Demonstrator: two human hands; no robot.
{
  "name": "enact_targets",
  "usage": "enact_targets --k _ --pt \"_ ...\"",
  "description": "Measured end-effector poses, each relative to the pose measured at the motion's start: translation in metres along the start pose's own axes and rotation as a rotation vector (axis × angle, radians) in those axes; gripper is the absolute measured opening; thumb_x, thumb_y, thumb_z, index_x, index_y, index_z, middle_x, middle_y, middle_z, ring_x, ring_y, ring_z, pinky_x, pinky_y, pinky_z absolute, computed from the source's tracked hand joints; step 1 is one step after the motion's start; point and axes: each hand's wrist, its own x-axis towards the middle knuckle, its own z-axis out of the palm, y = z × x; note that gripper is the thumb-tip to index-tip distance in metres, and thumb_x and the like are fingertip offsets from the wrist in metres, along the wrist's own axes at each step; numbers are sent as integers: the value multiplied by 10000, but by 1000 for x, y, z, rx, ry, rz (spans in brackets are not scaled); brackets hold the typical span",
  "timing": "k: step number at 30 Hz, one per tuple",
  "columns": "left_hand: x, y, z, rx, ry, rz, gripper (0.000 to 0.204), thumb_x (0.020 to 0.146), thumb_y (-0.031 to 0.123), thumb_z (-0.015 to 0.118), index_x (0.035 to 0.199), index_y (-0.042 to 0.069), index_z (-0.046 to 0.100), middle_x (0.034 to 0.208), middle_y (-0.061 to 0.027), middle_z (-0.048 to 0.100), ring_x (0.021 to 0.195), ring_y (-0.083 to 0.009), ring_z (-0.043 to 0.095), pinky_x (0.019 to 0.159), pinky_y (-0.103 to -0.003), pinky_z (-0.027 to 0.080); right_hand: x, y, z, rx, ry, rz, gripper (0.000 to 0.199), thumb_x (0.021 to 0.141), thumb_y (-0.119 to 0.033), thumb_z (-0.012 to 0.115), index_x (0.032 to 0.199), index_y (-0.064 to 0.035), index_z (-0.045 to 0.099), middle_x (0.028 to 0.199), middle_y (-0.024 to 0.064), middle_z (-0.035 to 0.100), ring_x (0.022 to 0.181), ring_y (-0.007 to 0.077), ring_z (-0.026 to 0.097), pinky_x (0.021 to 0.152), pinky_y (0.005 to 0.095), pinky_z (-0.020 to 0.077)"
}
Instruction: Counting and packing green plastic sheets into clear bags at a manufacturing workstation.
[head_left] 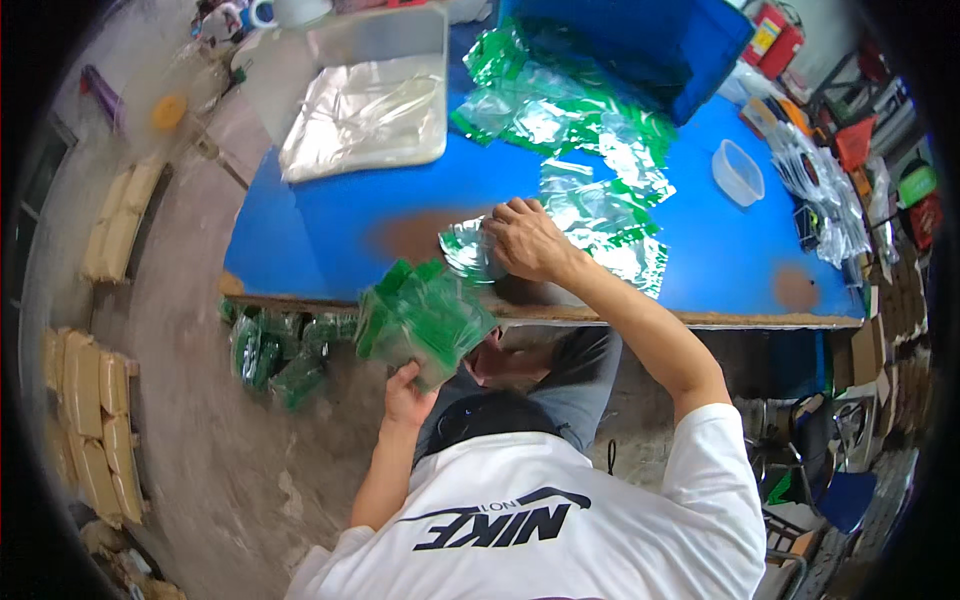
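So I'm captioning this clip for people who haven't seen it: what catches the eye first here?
The bright blue table dominates, with a heap of shiny green-and-clear packets strewn across its middle and far side. At the near edge, the right hand presses on one packet, while the left hand holds a thick stack of green packets below the table edge. A white tray of clear bags sits far left.

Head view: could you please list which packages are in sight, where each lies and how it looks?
Stack of green-and-clear packets: left hand, below table edge.
Single packet: under right hand.
Loose packet pile: blue table, shiny green.
Clear bags: white tray.
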Motion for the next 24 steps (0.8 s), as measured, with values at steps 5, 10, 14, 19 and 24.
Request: enact_targets --k 5,10,14,19,24 --pt "2 3 2 -167 -69 -92 719 731 89 792 1388 85 500 1411 -124 531 1359 -355 435 1153 -593 300 -22 -28 19 40 127 201 230 891 -164 586 1044 1 634 984 190 600 897 400 605 785 461 502" --pt "4 4 26 -45 -39 -78 697 740 110 791 1375 74 506 1383 -134 552 1364 -355 428 1144 -607 299 -21 -61 8 524 79 290 394 944 -274 581 1149 62 598 1098 232 608 1055 425 588 895 477 479" --pt "5 5 34 92 81 -71 673 734 99 765 1356 62 508 1340 -122 574 1303 -335 491 1108 -535 378 -27 -91 1 876 -28 367 896 893 -516 642 1493 48 288 1411 335 445 1320 395 471 1083 422 386" --pt "33 27 72 951 -133 382 598 753 114 718 1317 41 534 1274 -107 601 1178 -278 590 1010 -428 484 -19 -89 -46 791 287 91 1206 633 -263 923 1540 -10 170 1471 268 413 1346 385 444 1124 434 360" --pt "117 66 123 1774 -546 475 571 789 264 819 1268 45 598 1303 -123 577 1204 -262 540 990 -406 454 -23 -45 -51 844 247 191 1138 643 -245 916 1517 -28 219 1449 222 422 1347 350 439 1100 429 391"
